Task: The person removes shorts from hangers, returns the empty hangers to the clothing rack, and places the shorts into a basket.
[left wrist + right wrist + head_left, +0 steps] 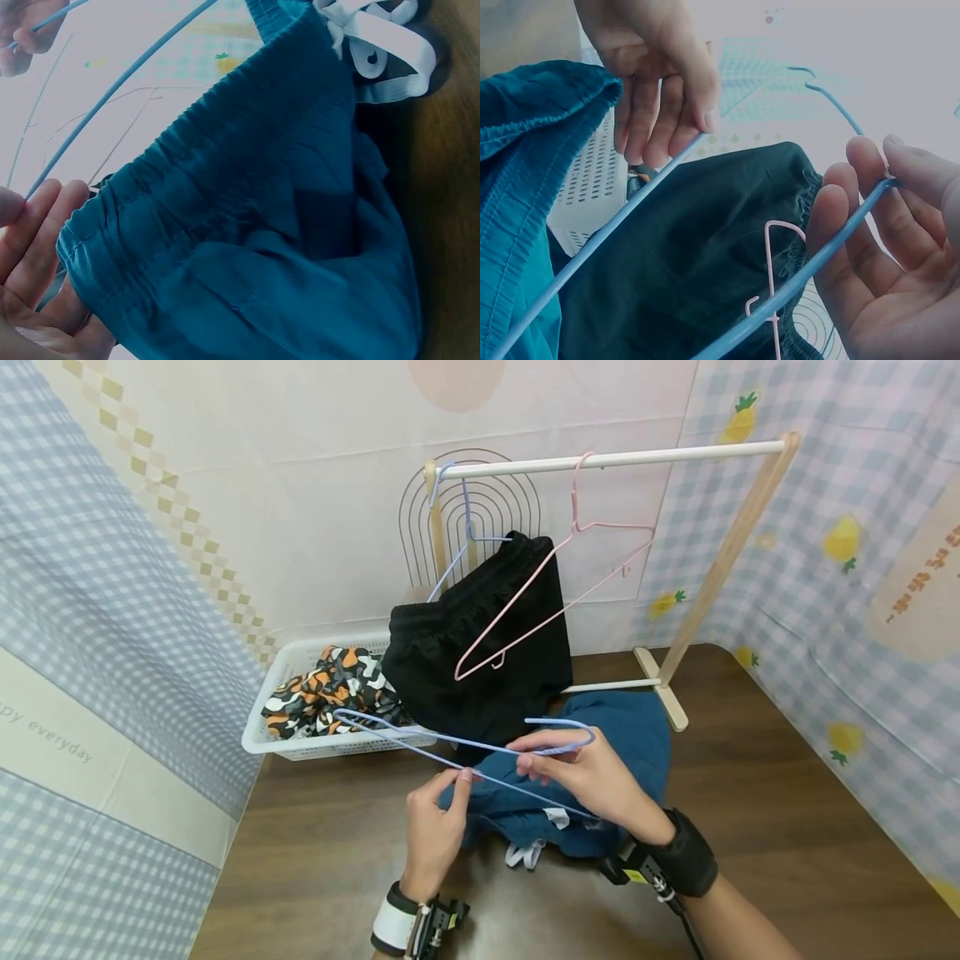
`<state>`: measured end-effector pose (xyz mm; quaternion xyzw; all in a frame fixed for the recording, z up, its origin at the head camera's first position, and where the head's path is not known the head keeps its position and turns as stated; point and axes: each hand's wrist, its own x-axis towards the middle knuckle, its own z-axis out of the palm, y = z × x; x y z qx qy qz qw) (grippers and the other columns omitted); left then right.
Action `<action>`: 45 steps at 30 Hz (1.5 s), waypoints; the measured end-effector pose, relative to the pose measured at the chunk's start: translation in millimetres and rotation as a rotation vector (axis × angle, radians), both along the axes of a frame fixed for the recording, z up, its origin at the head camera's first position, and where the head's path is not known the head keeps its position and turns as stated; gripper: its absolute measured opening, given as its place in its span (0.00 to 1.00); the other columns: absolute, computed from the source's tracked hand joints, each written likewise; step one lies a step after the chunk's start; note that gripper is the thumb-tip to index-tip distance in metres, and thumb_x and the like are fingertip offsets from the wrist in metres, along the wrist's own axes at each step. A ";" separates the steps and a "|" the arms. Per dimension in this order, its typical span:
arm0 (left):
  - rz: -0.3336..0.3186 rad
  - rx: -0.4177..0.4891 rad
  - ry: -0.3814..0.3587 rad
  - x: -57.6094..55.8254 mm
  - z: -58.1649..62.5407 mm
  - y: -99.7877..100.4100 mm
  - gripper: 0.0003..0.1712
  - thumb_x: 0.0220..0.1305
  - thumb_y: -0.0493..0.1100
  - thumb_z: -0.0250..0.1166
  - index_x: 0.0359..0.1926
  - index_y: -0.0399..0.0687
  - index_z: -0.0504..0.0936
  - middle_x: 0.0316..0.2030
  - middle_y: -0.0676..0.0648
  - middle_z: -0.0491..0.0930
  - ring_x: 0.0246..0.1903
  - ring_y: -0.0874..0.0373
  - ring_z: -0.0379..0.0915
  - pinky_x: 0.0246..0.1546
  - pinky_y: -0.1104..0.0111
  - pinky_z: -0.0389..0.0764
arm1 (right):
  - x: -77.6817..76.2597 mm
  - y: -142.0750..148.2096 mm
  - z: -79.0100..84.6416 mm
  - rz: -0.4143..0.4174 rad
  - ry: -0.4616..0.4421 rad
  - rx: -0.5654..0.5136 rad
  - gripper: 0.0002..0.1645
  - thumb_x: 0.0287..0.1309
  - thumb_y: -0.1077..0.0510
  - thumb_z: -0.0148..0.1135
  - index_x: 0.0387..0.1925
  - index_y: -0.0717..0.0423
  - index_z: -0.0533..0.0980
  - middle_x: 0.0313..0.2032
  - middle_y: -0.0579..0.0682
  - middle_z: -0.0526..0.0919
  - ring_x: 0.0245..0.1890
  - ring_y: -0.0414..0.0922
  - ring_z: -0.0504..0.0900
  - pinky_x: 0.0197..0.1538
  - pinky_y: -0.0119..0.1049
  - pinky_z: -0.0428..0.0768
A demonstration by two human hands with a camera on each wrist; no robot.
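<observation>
A light-blue hanger (114,88) is held between both hands, tilted above the table. My left hand (435,831) pinches its straight lower bar between thumb and fingertips. My right hand (600,777) pinches a sloping upper arm near the hook, which curves out beyond the fingers. Below them lie blue shorts (622,735), bunched on the wooden table, with a gathered waistband (202,135) and white drawstring (525,854). In the left wrist view the waistband overlaps my left fingers (45,255).
Behind stands a rack with a white rail (637,457) and a wooden post (723,568). Black shorts (442,652) hang there on another blue hanger, beside an unladen pink hanger (581,599). At left, a white basket (258,739) holds camouflage-patterned cloth (330,689).
</observation>
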<state>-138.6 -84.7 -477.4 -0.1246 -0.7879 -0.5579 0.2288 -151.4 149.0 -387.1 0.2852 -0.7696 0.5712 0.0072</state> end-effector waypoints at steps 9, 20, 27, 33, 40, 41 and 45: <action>0.017 -0.018 0.029 -6.1 7.5 0.3 0.11 0.78 0.42 0.65 0.36 0.48 0.91 0.35 0.51 0.90 0.38 0.60 0.87 0.41 0.63 0.86 | 5.6 2.3 1.2 0.029 -0.093 -0.029 0.15 0.74 0.61 0.65 0.57 0.61 0.84 0.39 0.51 0.90 0.35 0.50 0.88 0.43 0.38 0.89; 0.004 -0.014 -0.053 -12.2 18.2 0.4 0.10 0.77 0.42 0.65 0.38 0.49 0.91 0.36 0.54 0.90 0.39 0.61 0.86 0.45 0.61 0.86 | 11.9 6.3 2.6 0.095 -0.120 -0.052 0.17 0.77 0.60 0.60 0.61 0.63 0.80 0.41 0.53 0.90 0.37 0.53 0.88 0.46 0.38 0.88; -0.016 0.004 -0.109 -11.9 23.1 1.2 0.10 0.77 0.42 0.65 0.38 0.50 0.91 0.36 0.55 0.90 0.39 0.61 0.85 0.49 0.56 0.86 | 13.2 4.6 4.8 0.179 -0.113 -0.104 0.19 0.76 0.63 0.60 0.63 0.66 0.77 0.38 0.53 0.88 0.33 0.48 0.86 0.45 0.40 0.88; -0.044 0.048 -0.118 -11.5 26.4 2.9 0.11 0.78 0.42 0.64 0.36 0.48 0.90 0.34 0.46 0.90 0.40 0.51 0.87 0.55 0.53 0.85 | 14.2 0.4 7.5 0.264 -0.310 -0.183 0.23 0.73 0.62 0.65 0.65 0.67 0.75 0.38 0.55 0.88 0.34 0.50 0.86 0.46 0.45 0.89; -0.110 0.095 -0.136 -9.2 33.3 4.7 0.13 0.80 0.44 0.62 0.37 0.47 0.88 0.33 0.50 0.90 0.36 0.48 0.88 0.43 0.65 0.87 | 10.6 2.3 2.5 0.399 -0.446 -0.337 0.25 0.73 0.67 0.62 0.67 0.73 0.71 0.39 0.50 0.88 0.37 0.45 0.85 0.46 0.40 0.88; -0.123 0.102 -0.139 -8.8 34.8 5.0 0.14 0.81 0.45 0.61 0.37 0.46 0.87 0.34 0.50 0.90 0.35 0.50 0.89 0.42 0.66 0.87 | 10.0 3.1 1.9 0.423 -0.448 -0.353 0.24 0.73 0.68 0.61 0.66 0.72 0.72 0.39 0.49 0.88 0.37 0.44 0.85 0.46 0.40 0.88; -0.184 0.155 -0.160 -7.6 41.3 6.8 0.15 0.83 0.46 0.57 0.40 0.42 0.84 0.34 0.45 0.90 0.32 0.54 0.90 0.41 0.64 0.89 | 8.9 5.3 1.7 0.475 -0.452 -0.367 0.15 0.75 0.68 0.59 0.59 0.63 0.79 0.39 0.49 0.87 0.38 0.44 0.86 0.48 0.40 0.88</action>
